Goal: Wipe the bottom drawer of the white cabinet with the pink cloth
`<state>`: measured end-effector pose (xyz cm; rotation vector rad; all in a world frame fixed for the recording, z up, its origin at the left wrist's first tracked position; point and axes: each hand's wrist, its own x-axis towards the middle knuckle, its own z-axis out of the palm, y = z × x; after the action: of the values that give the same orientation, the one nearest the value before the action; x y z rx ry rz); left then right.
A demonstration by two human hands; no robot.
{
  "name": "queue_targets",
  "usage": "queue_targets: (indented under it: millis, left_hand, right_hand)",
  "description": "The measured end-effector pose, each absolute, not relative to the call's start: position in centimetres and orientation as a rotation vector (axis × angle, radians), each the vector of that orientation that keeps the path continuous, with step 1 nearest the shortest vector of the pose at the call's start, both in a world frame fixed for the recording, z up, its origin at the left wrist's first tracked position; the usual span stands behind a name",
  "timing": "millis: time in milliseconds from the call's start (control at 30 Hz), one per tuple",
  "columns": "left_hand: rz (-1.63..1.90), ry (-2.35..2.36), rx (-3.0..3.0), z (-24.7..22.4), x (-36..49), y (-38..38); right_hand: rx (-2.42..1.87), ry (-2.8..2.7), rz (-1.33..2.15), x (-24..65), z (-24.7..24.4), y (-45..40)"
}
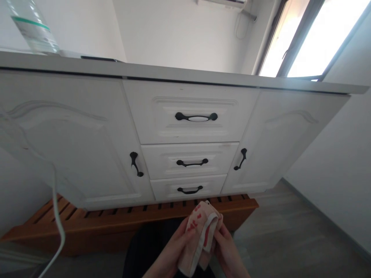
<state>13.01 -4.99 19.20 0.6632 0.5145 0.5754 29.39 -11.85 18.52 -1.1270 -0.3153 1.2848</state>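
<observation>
A pale pink cloth with red markings and a white edge is bunched between my two hands, low in the view. My left hand grips its left side, thumb laid over the fabric. On the other side my right hand pinches the cloth with the fingers closed; part of those fingers is hidden behind the folds. The cloth is held above my dark-clothed legs, in front of a slatted wooden bench.
A white cabinet with dark handles faces me. On its top stand a clear plastic bottle and a thin dark flat object. A white cable hangs at the left. A window is at the upper right.
</observation>
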Motion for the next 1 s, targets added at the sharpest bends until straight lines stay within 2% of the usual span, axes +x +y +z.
queue_targets:
  millis: [133, 233, 367, 467, 567, 633, 700, 767, 867, 1000]
  left_hand:
    - [0.563, 0.557, 0.767, 18.7, 13.3, -4.9]
    - [0.638, 0.766, 1.01, 17.6, 13.8, -4.1]
    - [0.745, 0.985, 1.203, 16.9, 14.1, -2.9]
    - [0.634, 0.854, 0.909, 17.7, 13.7, -2.2]
    - [0.475, 0.652, 0.669, 18.7, 13.2, -1.8]
    - [0.434, 0.575, 0.666, 19.1, 13.0, -1.8]
    - [0.412, 0.631, 0.798, 19.0, 13.1, -2.0]
    - [0.404, 0.78, 1.089, 19.0, 13.2, -2.3]
    - [0.409, 0.893, 1.546, 19.5, 13.2, -2.7]
    - [0.351, 0.86, 1.773, 21.3, 12.8, -2.6]
  right_hand:
    - [-1.389, -0.558, 1.009, 29.9, 18.5, -11.2]
    - [-1.507, -0.629, 0.832, 29.7, 18.1, -11.0]
    - [-1.362, -0.716, 0.894, 29.0, 16.6, -12.0]
    - [-1.285, -1.145, 0.852, 29.2, 16.0, -13.3]
    - [-1.386, -1.673, 0.437, 30.2, 16.2, -13.9]
    - [-1.455, -1.834, 0.067, 30.7, 16.7, -13.7]
    - [-1.451, -1.875, -0.234, 31.0, 17.5, -13.2]
    - [-1.409, -1.916, -0.384, 30.9, 18.6, -12.5]
    - [-1.398, -2.064, -0.306, 30.6, 20.4, -11.4]
    - [-1.394, -2.203, 0.059, 30.5, 21.7, -10.4]
